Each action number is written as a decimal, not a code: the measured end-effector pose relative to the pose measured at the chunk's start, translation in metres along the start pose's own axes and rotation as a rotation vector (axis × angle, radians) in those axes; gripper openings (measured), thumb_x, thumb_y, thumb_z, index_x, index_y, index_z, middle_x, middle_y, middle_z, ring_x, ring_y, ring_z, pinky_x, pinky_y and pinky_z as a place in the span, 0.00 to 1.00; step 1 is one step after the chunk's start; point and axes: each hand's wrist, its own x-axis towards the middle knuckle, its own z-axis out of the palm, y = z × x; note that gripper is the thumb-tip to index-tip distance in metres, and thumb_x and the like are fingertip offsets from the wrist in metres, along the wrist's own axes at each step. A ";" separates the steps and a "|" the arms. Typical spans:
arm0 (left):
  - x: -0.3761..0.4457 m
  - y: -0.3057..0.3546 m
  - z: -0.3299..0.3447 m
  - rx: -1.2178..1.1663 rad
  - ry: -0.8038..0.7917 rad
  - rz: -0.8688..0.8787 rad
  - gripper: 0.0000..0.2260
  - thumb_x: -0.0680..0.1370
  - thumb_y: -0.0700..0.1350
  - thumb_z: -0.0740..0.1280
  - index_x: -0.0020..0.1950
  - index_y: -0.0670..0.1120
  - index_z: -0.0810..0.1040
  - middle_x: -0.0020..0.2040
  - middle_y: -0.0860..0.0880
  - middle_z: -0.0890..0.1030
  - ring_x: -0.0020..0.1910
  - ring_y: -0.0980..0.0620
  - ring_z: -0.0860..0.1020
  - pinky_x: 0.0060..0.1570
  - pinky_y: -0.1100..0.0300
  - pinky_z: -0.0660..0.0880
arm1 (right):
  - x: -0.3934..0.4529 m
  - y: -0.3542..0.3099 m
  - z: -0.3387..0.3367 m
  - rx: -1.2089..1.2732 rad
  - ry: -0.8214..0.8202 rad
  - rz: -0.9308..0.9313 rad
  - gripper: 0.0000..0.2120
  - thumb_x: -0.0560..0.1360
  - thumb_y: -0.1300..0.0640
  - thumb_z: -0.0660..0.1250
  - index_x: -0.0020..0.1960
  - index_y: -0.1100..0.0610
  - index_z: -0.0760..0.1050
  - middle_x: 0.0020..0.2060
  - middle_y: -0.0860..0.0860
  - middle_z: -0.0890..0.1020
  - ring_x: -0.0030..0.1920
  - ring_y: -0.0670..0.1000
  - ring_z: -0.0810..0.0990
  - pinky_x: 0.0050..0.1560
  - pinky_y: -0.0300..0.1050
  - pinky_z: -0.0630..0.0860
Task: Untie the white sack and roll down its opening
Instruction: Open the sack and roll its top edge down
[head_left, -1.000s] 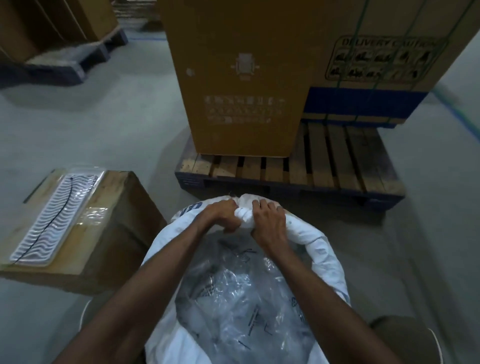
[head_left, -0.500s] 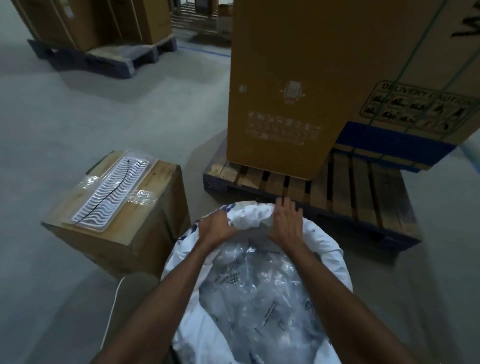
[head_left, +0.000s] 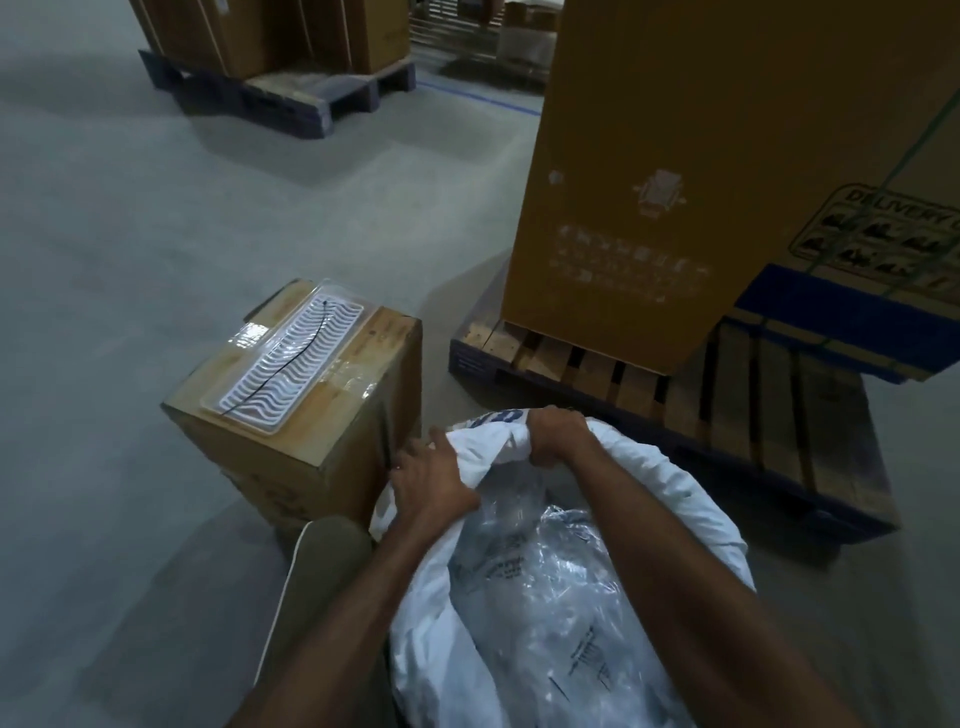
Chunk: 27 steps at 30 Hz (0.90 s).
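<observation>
The white sack (head_left: 670, 478) stands on the floor right in front of me, its mouth open and its rim rolled into a thick band. Clear printed plastic bags (head_left: 550, 587) fill the inside. My right hand (head_left: 558, 434) grips the far part of the rolled rim, fingers curled round the cloth. At the rim's left side, my left hand (head_left: 428, 480) grips the edge of the sack, thumb pointing up. Blue print shows on the sack just beyond my right hand.
A cardboard box (head_left: 306, 431) with a white ribbed tray (head_left: 291, 364) on top stands close on the left. A wooden pallet (head_left: 727, 405) carrying a tall brown carton (head_left: 675, 171) is just beyond the sack. Another loaded pallet (head_left: 280, 93) stands far back left.
My left hand has slid from the far rim round to the sack's left side. My right hand went from pressing on the far rim to gripping it. The view has swung left.
</observation>
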 end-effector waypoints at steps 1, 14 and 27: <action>-0.003 -0.003 0.004 -0.098 -0.032 -0.037 0.44 0.67 0.61 0.76 0.77 0.48 0.62 0.72 0.42 0.72 0.69 0.41 0.73 0.66 0.49 0.71 | 0.001 -0.001 -0.002 0.014 0.015 0.002 0.26 0.74 0.49 0.73 0.69 0.54 0.72 0.63 0.54 0.79 0.62 0.56 0.79 0.61 0.51 0.75; 0.005 -0.019 -0.029 -0.539 -0.463 0.087 0.32 0.59 0.52 0.83 0.61 0.50 0.80 0.59 0.46 0.82 0.55 0.49 0.80 0.59 0.48 0.79 | -0.014 -0.067 0.005 -0.170 0.259 -0.463 0.24 0.71 0.54 0.74 0.66 0.55 0.76 0.59 0.56 0.82 0.60 0.58 0.80 0.63 0.52 0.71; -0.019 -0.052 0.009 -0.843 -0.236 -0.100 0.15 0.75 0.32 0.69 0.62 0.34 0.78 0.52 0.44 0.81 0.50 0.48 0.81 0.36 0.72 0.73 | -0.008 -0.085 0.013 -0.190 0.339 -0.684 0.48 0.60 0.57 0.82 0.75 0.55 0.65 0.71 0.57 0.72 0.72 0.59 0.68 0.77 0.62 0.59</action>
